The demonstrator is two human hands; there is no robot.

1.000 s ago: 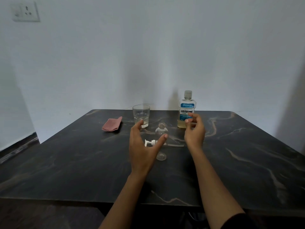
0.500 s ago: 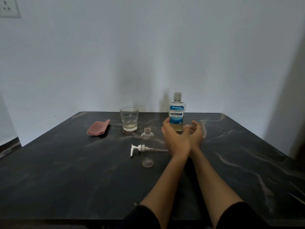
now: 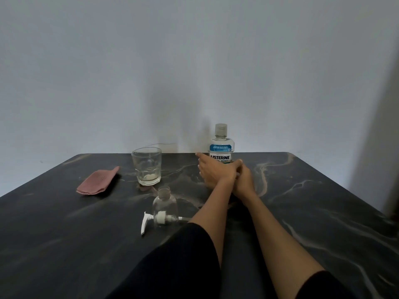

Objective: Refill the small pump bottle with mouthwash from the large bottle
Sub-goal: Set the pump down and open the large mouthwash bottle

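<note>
Both hands are at the big bottle (image 3: 221,147), far centre-right on the table (image 3: 323,212). Left hand (image 3: 212,172) lies in front of its base, fingers fairly straight, thumb out toward the far left. Right hand (image 3: 243,176) sits just beside the left, touching it. Whether either actually grips the bottle: can't tell, the contact side is hidden.

Cap (image 3: 221,129) is on, so likely next step: steady the body w/ one hand low, twist the cap off w/ the other, keep it upright.

Small bottle (image 3: 164,205) stands open, near-left of the hands; pump (image 3: 158,219) lies in front of it.

Label reads "LISTERINE", "…OL MINT" below; the small print is too fine to read.
</note>
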